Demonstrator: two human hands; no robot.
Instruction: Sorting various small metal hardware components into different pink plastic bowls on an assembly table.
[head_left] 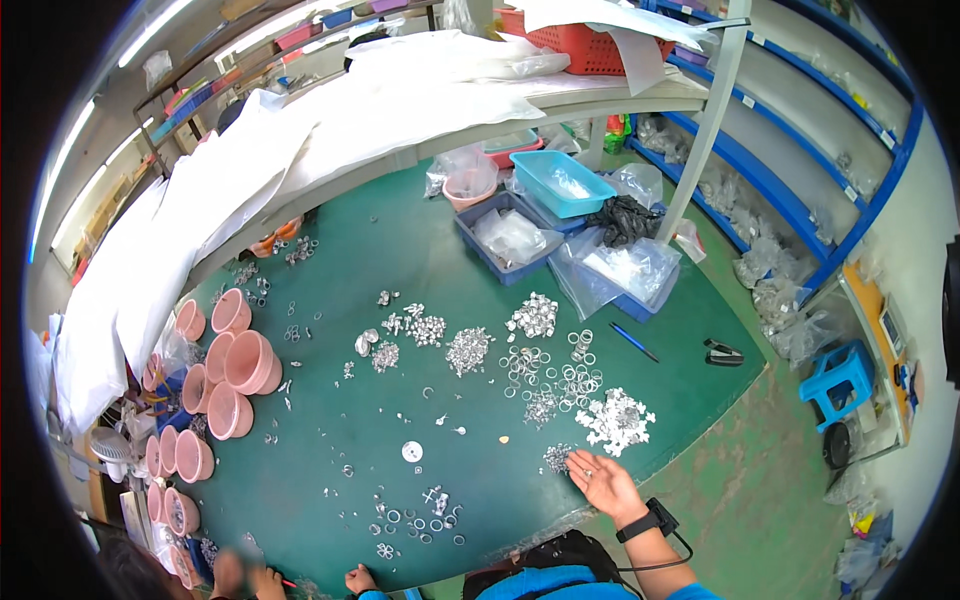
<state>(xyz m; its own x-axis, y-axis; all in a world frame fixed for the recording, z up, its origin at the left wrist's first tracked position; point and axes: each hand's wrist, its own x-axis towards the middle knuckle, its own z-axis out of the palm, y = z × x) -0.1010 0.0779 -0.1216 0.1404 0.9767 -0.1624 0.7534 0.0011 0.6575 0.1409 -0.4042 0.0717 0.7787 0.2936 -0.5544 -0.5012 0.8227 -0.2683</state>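
My right hand [605, 484] is palm up at the table's near right edge, its fingers stretched out. A pale speck shows by its fingers, too small to name. Just beside the fingertips lies a pile of tiny silver metal pieces [557, 458]. Beyond it are white and silver flower-like pieces [616, 420], a small silver heap [540, 406] and loose silver rings [578, 386]. My left hand [360, 579] rests curled at the near table edge; what its fingers hold, if anything, is hidden. Nearest to it is a silver flower-shaped piece [386, 551].
Pink tubs [252, 362] line the left side, near a co-worker's hands [266, 583]. Several silver heaps [468, 351] spread across the green table [400, 280]. Blue bins [500, 238], a pen [634, 341] and a black stapler [723, 352] are farther off. A shelf [640, 92] spans the back.
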